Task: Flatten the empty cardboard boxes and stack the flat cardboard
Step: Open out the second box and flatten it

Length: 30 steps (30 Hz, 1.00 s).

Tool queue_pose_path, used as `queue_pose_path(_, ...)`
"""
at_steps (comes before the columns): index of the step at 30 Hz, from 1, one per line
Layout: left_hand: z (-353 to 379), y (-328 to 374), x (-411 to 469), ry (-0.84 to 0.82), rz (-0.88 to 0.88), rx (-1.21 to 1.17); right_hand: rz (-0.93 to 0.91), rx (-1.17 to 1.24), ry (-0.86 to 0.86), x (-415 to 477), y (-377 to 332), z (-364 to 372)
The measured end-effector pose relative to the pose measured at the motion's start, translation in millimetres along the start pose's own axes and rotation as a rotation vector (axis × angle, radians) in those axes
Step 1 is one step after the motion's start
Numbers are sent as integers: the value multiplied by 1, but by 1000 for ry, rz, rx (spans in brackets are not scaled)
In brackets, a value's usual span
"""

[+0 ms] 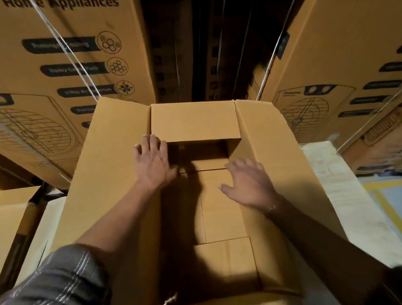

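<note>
A large plain brown cardboard box (116,182) stands open in front of me, its top flaps spread outward. The far short flap (194,120) is folded inward over the opening. My left hand (154,161) lies flat on the left flap at the rim of the opening, fingers apart, holding nothing. My right hand (248,183) hovers or rests over the box's inner right side, fingers spread, also empty. Inside, the bottom flaps (222,205) lie closed with a seam down the middle. Shadow from my arms covers part of the interior.
Tall printed appliance cartons stand strapped at the left (53,67) and right (355,58), with a dark gap between them. A smaller brown box (6,213) sits at the lower left. A pale surface (340,190) and a floor with yellow tape (399,210) lie to the right.
</note>
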<state>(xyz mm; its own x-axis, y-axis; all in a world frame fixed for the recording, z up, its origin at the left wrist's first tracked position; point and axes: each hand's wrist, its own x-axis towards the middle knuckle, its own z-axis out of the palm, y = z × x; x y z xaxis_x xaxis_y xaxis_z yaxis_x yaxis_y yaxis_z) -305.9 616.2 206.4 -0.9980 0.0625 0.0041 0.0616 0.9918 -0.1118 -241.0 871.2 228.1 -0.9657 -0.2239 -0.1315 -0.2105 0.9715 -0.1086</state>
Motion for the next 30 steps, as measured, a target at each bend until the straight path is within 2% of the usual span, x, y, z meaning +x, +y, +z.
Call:
queue_pose_path(2, 0, -4, 0, 12, -11, -45, 35, 100, -143, 43, -16, 14)
queue_pose_path(4, 0, -8, -2, 71, -37, -130, 163, 363, -319, 76, -24, 29)
queue_pose_path(6, 0, -12, -4, 148, -83, -250, 223, 460, -334, 97, -24, 43)
queue_pose_path(7, 1, -13, -5, 177, -107, -311, 212, 427, -266, 102, -23, 45)
queue_pose_path(11, 3, -14, -3, 235, -147, -464, 105, 174, 249, 119, -21, 29)
queue_pose_path(14, 0, -8, -1, 195, -147, -474, 78, 47, 381, 151, -14, -1)
queue_pose_path(17, -5, 5, -1, 155, -128, -431, 74, -36, 315, 192, -4, -27)
queue_pose_path(23, -6, 15, 2, 90, -103, -398, 162, -28, 35, 247, 9, -38)
queue_pose_path(30, -4, 12, 2, 94, -105, -434, 173, -3, -1, 260, 18, -29)
